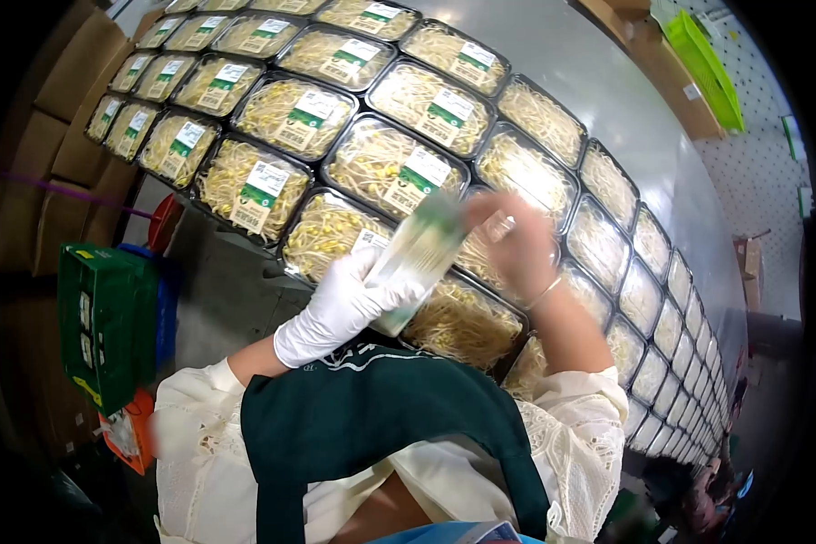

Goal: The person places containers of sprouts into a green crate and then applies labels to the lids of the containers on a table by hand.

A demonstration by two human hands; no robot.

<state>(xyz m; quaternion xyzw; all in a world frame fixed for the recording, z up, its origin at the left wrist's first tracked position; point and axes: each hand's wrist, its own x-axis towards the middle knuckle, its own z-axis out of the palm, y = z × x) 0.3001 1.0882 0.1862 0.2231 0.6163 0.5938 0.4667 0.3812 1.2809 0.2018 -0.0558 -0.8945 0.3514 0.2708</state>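
Note:
My left hand point(344, 304), in a white glove, is closed around a stack of green-and-white labels point(417, 254), held tilted above the trays. Bare and smeared by motion, my right hand point(512, 240) is at the upper end of the stack; whether its fingers hold a label cannot be made out. Under and around both hands are black plastic trays of bean sprouts in rows. One labelled tray point(394, 168) lies just beyond my hands, its green-and-tan label on the clear cover. Close to my apron sits a tray without a visible label point(467, 326).
Labelled trays point(254, 190) fill the left side; trays without visible labels point(598, 240) run to the right. The metal table point(598, 82) shows behind them. Green crates point(109, 326) and cardboard boxes point(50, 172) stand at left. A lime-green basket point(702, 72) is at upper right.

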